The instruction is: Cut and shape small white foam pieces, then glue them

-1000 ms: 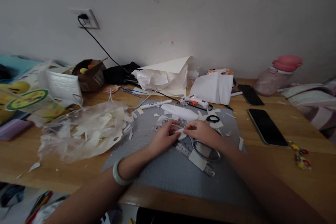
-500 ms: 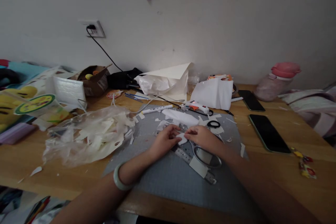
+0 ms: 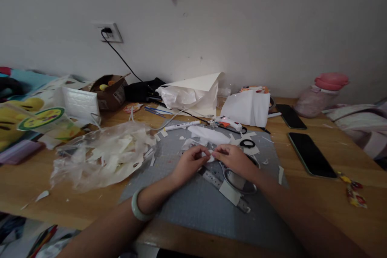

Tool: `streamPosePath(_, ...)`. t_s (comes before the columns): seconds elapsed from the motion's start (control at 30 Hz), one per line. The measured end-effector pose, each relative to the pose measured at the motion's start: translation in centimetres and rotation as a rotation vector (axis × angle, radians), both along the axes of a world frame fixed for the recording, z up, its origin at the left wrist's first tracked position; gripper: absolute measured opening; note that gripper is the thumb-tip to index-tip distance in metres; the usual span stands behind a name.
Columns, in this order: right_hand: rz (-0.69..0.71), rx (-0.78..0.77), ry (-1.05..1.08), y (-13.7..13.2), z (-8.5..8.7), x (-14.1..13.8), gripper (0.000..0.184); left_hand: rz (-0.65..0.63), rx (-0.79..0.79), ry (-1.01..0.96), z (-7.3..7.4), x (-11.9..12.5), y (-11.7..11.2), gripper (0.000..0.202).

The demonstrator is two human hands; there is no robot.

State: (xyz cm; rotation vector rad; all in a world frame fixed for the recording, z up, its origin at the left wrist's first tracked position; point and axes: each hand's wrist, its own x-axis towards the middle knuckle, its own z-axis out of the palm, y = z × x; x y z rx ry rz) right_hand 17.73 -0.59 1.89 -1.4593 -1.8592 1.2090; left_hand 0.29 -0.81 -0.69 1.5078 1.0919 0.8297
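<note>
My left hand (image 3: pixel 192 162) and my right hand (image 3: pixel 234 161) meet over the grey cutting mat (image 3: pixel 193 205). Between their fingertips they pinch a small white piece (image 3: pixel 211 156), which looks like paper or foam; the fingers partly cover it. Grey-handled scissors (image 3: pixel 242 185) lie beneath my right wrist, their blades hidden. A metal ruler (image 3: pixel 211 178) slants under the hands, with a pale paper piece (image 3: pixel 230 192) across it. Just beyond the fingers lies a rolled white sheet (image 3: pixel 208 134). A black scissor-like loop (image 3: pixel 247 143) shows right of it.
A clear plastic bag of paper scraps (image 3: pixel 105 157) lies to the left. A white marker (image 3: pixel 183 125) and a white glue gun (image 3: pixel 231 123) lie behind the hands. Two phones (image 3: pixel 311 155) and a pink-lidded bottle (image 3: pixel 317 94) stand or lie at right. A cardboard box (image 3: pixel 111 92) sits back left.
The fingers of both hands have drawn slightly closer around the white piece, which is turned and shows less of its surface. The whole view has shifted slightly.
</note>
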Motion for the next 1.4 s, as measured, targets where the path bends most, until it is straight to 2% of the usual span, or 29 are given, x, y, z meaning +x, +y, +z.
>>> streamPosePath(0.13,-0.007,-0.042,-0.016,-0.1,0.7,-0.1,0.016,0.031,-0.039,-0.071,-0.1,0.0,0.2,0.02)
streamPosePath(0.27,-0.018,-0.09,-0.01,-0.2,1.0,-0.2,0.018,0.035,-0.205,-0.244,-0.1,0.0,0.5,0.039)
streamPosePath(0.43,-0.07,-0.108,0.066,0.1,0.5,0.3,0.015,0.066,-0.264,-0.298,0.2,-0.5,1.2,0.038)
streamPosePath(0.53,-0.145,-0.068,0.111,0.5,0.6,1.0,0.014,-0.018,-0.264,-0.196,0.5,-1.0,1.4,0.028)
streamPosePath(0.63,-0.231,-0.083,0.157,0.6,1.3,1.5,0.015,-0.241,-0.282,-0.02,0.9,-1.5,1.3,0.017)
streamPosePath(0.73,-0.263,-0.086,0.19,0.5,2.1,1.6,0.018,-0.396,-0.146,0.181,1.3,-1.9,1.4,0.015)
streamPosePath(0.83,-0.282,-0.041,0.221,0.4,2.6,1.5,0.021,-0.46,0.081,0.32,1.3,-2.2,1.7,0.019)
streamPosePath(0.93,-0.367,0.05,0.299,0.5,3.0,1.8,0.026,-0.501,0.212,0.409,1.0,-2.2,1.9,0.011)
streamPosePath(1.07,-0.673,0.339,0.6,0.9,4.6,3.3,0.027,-0.49,0.304,0.506,0.9,-2.2,1.6,0.006)
streamPosePath(1.17,-0.914,0.554,0.849,1.0,6.7,5.2,0.016,-0.489,0.441,0.552,1.4,-2.2,1.4,0.003)
streamPosePath(1.23,-1.005,0.622,0.938,0.9,8.1,6.3,0.008,-0.498,0.526,0.565,1.9,-2.2,1.2,0.002)
streamPosePath(1.3,-1.036,0.688,0.966,0.6,8.9,6.8,0.008,-0.483,0.567,0.543,2.2,-2.2,1.1,0.006)
streamPosePath(1.4,-0.925,0.633,0.849,0.2,8.3,5.6,0.013,-0.389,0.489,0.378,2.0,-2.0,0.8,0.017)
